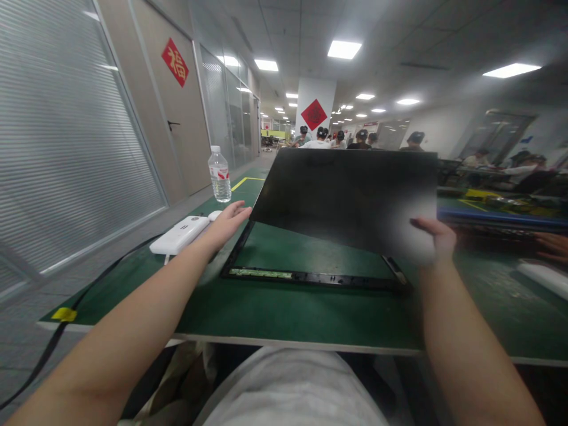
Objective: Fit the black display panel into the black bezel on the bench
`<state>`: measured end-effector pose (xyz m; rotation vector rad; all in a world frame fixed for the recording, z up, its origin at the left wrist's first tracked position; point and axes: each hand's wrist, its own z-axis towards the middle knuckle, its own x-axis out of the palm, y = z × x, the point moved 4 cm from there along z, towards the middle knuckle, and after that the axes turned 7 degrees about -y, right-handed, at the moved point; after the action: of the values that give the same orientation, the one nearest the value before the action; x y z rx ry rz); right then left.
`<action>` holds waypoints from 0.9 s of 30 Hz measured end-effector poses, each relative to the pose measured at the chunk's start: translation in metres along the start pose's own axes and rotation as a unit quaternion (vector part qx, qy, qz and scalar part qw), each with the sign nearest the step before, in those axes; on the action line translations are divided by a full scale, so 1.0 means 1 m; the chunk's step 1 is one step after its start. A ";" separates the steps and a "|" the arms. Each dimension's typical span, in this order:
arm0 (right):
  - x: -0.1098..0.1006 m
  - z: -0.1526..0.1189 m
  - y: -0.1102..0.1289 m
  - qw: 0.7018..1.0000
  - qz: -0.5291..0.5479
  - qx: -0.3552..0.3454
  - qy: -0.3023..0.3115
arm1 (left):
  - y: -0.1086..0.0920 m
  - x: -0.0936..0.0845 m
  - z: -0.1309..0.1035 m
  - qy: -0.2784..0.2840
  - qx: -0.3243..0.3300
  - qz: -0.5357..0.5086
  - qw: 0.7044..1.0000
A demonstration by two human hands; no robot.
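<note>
A dark, flat screen panel (337, 195) is raised at a tilt above a thin black frame (319, 278). The frame lies on the green tabletop, and a green circuit strip (261, 273) runs along the left part of its near side. My right hand (437, 236) grips the panel's right edge, thumb on the near face; its other fingers are hidden behind. At the left edge my left hand (228, 225) has its fingers stretched out, tips close to the panel; whether they touch it I cannot tell. The panel covers the frame's far side.
Left of the frame are a white power bank (180, 235) and a plastic water bottle (219, 174). A black cable (102, 269) passes under yellow tape (64, 314) at the table's left edge. On the right, another person's hand (552, 245) is near a white object (544, 277).
</note>
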<state>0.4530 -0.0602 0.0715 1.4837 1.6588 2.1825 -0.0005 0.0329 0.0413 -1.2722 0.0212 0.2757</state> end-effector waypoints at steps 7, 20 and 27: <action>-0.001 0.000 -0.007 0.994 -0.064 0.012 0.087 | 0.002 0.001 0.000 -0.009 0.002 -0.054 0.999; -0.002 0.018 -0.029 0.976 -0.143 -0.002 0.162 | 0.003 0.002 0.001 0.005 0.042 -0.133 0.990; -0.017 0.039 -0.051 0.974 -0.195 0.054 0.105 | 0.009 0.006 -0.001 0.036 0.017 -0.071 0.997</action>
<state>0.4640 -0.0180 0.0206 0.8653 1.9601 2.1121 0.0032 0.0351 0.0320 -1.2433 -0.0019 0.1069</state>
